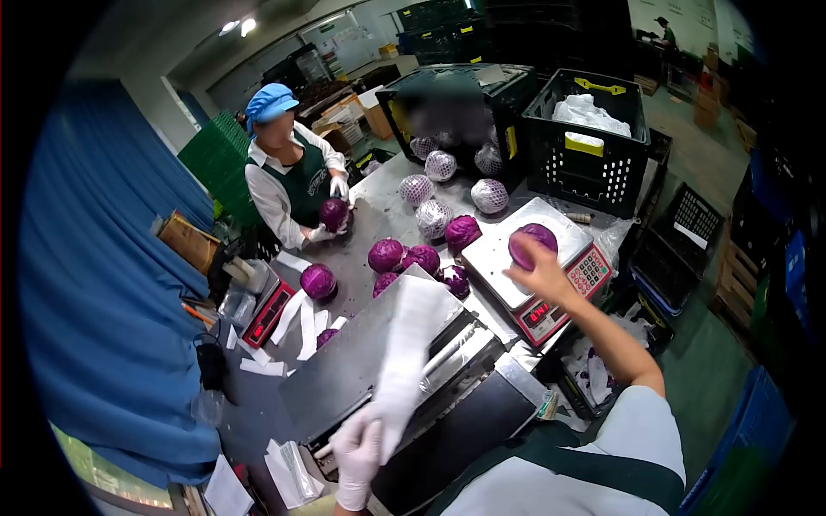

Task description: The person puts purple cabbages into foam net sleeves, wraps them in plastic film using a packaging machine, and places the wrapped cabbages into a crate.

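Note:
A white strip (404,353), smeared by motion, is in the closed fingers of my gloved left hand (357,447). It stands up in front of the metal-topped machine (361,353). My right hand (544,273) is at a red cabbage (534,244) on the weighing scale (503,249). Its fingers are apart and overlap the cabbage's near left side, with the thumb off to the left; contact is hard to judge. Red digits light the scale's display (538,314). Several bare red cabbages (386,255) lie beyond the machine, and net-wrapped ones (434,219) sit further back.
Across the table (370,206), a co-worker (292,163) in a blue cap holds a red cabbage (334,215). Black crates (594,163) stand at the back. A second red scale (269,311) and white strips (307,327) lie at left. Blue curtains (112,258) hang there.

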Demonstrator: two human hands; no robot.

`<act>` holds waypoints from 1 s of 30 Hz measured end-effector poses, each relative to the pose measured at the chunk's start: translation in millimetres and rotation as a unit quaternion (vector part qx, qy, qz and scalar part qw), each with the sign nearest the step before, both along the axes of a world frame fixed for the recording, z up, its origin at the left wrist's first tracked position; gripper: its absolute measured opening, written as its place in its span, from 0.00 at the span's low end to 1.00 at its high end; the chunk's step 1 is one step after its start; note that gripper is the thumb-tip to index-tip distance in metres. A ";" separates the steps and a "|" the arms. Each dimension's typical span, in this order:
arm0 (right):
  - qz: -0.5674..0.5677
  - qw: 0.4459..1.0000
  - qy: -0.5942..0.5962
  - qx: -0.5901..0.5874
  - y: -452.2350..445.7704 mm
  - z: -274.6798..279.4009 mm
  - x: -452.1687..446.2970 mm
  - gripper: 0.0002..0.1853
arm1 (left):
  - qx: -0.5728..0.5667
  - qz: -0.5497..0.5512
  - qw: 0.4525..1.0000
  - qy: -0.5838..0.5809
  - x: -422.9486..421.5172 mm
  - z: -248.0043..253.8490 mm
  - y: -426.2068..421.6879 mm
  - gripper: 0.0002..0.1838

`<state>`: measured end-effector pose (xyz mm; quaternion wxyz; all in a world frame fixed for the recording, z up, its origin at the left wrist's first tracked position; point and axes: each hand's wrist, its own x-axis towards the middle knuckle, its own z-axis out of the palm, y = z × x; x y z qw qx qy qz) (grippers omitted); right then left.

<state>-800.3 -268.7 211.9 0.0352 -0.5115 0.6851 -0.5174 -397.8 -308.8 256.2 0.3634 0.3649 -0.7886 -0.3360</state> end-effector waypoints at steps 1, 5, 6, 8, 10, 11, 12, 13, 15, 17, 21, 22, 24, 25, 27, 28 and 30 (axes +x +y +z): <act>0.126 0.983 -0.118 0.067 9.1 6.5 19.5 0.34 | 0.004 -0.039 0.999 -0.019 -13.2 -0.5 10.1 0.11; 0.294 0.872 -0.392 0.019 35.4 10.1 84.7 0.26 | -0.014 -0.158 0.984 -0.083 -46.9 -1.7 33.1 0.12; 0.251 0.898 -0.363 -0.008 39.9 4.0 87.8 0.23 | 0.021 -0.159 0.981 -0.110 -47.4 0.9 34.5 0.12; 0.178 0.929 -0.319 -0.054 46.2 -7.6 84.0 0.21 | 0.117 -0.195 0.969 -0.097 -40.3 -5.0 28.4 0.14; 0.187 0.865 -0.458 -0.085 50.7 -0.3 84.0 0.21 | 0.302 -0.189 0.933 0.053 -27.3 -22.4 20.2 0.18; 0.182 0.853 -0.478 -0.104 53.7 0.0 83.2 0.21 | 0.365 -0.188 0.899 0.151 -31.0 -22.0 18.0 0.21; 0.176 0.853 -0.482 -0.097 55.0 -10.4 81.2 0.20 | 0.339 -0.187 0.890 0.243 -46.4 -19.2 19.6 0.25; 0.189 0.837 -0.509 -0.066 59.7 -12.3 79.3 0.17 | 0.369 -0.231 0.842 0.318 -56.8 -28.7 7.2 0.23; 0.190 0.804 -0.563 -0.025 61.5 -22.3 87.5 0.15 | 0.365 -0.083 0.896 0.238 -93.8 -36.5 10.6 0.20; 0.199 0.796 -0.571 0.000 63.4 -28.2 108.9 0.13 | 0.389 -0.076 0.897 0.195 -133.6 -45.6 29.6 0.17; 0.166 0.880 -0.439 0.071 59.4 -62.3 111.3 0.14 | 0.388 -0.098 0.893 0.206 -163.6 -71.8 46.1 0.15; 0.116 0.936 -0.331 0.017 60.6 -50.8 105.9 0.17 | 0.392 -0.109 0.897 0.173 -162.2 -74.4 47.0 0.16; 0.076 0.979 -0.185 0.034 73.8 -19.4 93.2 0.25 | 0.400 -0.120 0.899 0.132 -158.6 -77.7 47.4 0.17; 0.122 0.974 -0.181 -0.057 70.6 -37.7 91.3 0.22 | 0.418 -0.143 0.888 0.125 -157.1 -78.7 48.3 0.18; 0.185 0.975 -0.110 -0.063 72.0 -51.4 83.9 0.15 | 0.494 -0.177 0.843 0.120 -154.4 -72.0 46.4 0.22; 0.159 0.978 -0.107 -0.081 71.1 -50.8 83.6 0.08 | 0.518 -0.185 0.821 0.152 -154.8 -68.2 43.9 0.25; 0.108 0.985 -0.063 -0.120 71.5 -43.0 81.8 0.07 | 0.491 -0.192 0.810 0.257 -165.4 -59.4 47.5 0.32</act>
